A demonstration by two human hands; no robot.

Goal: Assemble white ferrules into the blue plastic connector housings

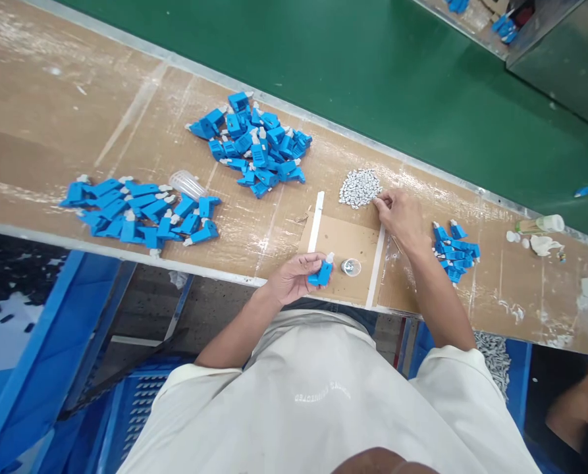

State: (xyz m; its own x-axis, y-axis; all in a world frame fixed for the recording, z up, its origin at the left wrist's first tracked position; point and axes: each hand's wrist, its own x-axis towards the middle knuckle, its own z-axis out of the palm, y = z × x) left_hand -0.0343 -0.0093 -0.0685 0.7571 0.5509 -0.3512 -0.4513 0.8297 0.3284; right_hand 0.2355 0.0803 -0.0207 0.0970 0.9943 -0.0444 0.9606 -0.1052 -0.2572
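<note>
My left hand (pixel 297 276) grips a blue plastic part (pixel 322 272) with a white tip, just above the front edge of the bench. My right hand (pixel 397 214) reaches to the right edge of a pile of small grey pieces (pixel 359 188), its thumb and fingertips pinched together. Whether a piece sits between those fingertips is too small to make out. Between the hands, a small clear cup (pixel 351 267) with something small in it stands on a taped cardboard sheet (pixel 343 235).
Blue parts lie in a back heap (pixel 261 145), a left group (pixel 140 209) and a right heap (pixel 455 252). Clear plastic cups (pixel 187 184) rest by the left group. A bottle (pixel 540 224) lies far right. A blue bin (pixel 496 359) of grey pieces stands below the bench.
</note>
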